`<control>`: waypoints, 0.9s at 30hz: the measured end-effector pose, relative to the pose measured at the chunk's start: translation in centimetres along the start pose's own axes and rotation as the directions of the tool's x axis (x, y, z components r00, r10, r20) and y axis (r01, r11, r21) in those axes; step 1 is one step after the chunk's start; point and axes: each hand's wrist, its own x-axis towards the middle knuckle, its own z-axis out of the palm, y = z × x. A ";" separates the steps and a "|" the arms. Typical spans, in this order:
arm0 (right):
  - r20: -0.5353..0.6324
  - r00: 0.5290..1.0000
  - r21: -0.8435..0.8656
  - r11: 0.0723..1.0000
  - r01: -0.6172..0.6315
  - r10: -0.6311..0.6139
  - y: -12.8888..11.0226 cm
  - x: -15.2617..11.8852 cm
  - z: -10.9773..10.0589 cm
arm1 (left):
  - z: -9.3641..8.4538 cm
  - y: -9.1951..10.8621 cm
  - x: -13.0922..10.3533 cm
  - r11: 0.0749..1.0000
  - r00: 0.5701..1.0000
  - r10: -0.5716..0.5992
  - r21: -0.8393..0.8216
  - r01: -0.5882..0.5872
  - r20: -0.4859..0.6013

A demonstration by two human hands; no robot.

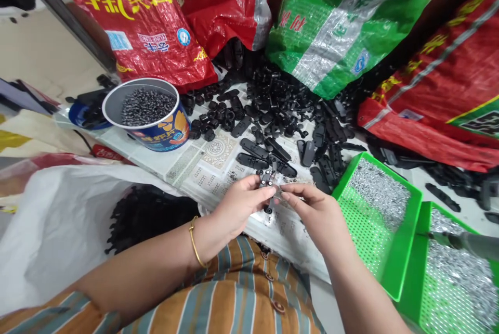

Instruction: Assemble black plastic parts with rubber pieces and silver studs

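My left hand (244, 204), with a gold bangle at its wrist, grips a small black plastic part (268, 178) with metal bits on it. Thumb and fingertips of my right hand (312, 206) are pinched together at the part's right side; what they hold, if anything, is too small to make out. Just beyond both hands, flat black plastic pieces (253, 148) lie on the patterned table (202, 178), in front of a heap of small black parts (273, 100).
A round tub (163, 133) of small dark pieces stands at the left. Two green trays (405, 256) with silvery metal bits are at the right, a grey rod-like tool (468, 243) over one. Red sacks (156, 37) and a green sack (343, 27) line the back. A white bag (50, 219) lies lower left.
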 end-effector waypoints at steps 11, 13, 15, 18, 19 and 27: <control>0.069 0.993 0.162 0.981 -0.109 0.099 0.9 -0.1 0.7 | -0.4 -1.3 0.5 0.996 0.997 0.057 0.071 -0.053 -0.055; 0.116 0.987 0.177 0.976 -0.129 0.110 1.0 -0.2 0.8 | -0.6 -1.5 0.5 0.994 0.997 0.068 0.089 -0.063 -0.048; 0.125 0.988 0.158 0.982 -0.106 0.086 0.9 -0.3 0.8 | -0.6 -1.5 0.4 0.995 0.998 0.056 0.082 -0.053 -0.041; -0.002 0.996 -0.039 0.995 0.089 -0.089 0.9 -0.5 0.7 | -0.5 -1.1 0.1 0.999 1.000 0.006 0.053 -0.004 -0.030; -0.030 0.978 -0.148 0.969 0.200 -0.206 0.9 -0.5 0.5 | -0.4 -0.9 0.1 0.999 1.000 -0.007 0.043 0.008 -0.023; -0.036 0.901 -0.241 0.879 0.412 -0.433 1.3 -0.4 0.6 | -0.4 -1.3 0.5 0.998 0.999 0.026 0.052 -0.024 -0.040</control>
